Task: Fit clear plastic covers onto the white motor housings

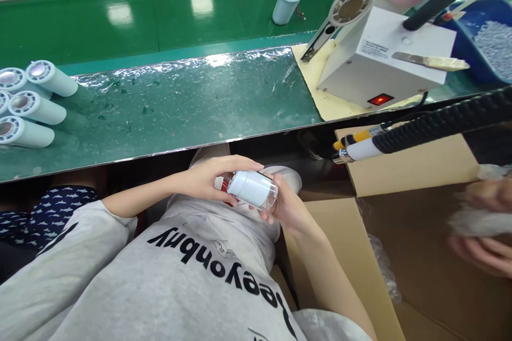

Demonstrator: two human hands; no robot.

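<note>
Both my hands hold a light-blue cylindrical battery pack over my lap, just below the bench edge. It lies tilted on its side, and a clear plastic sleeve sticks out past its right end. My left hand is closed around the left end, where something red, perhaps wires, shows near the fingers. At the right end, the fingers of my right hand grip the clear sleeve and the pack from below and behind; some fingertips are hidden.
Several similar cylinders lie at the bench's left. Another stands on the green conveyor. A white machine box with a lit red switch sits right. Below are a hanging electric screwdriver, an open carton and another person's hands holding clear plastic.
</note>
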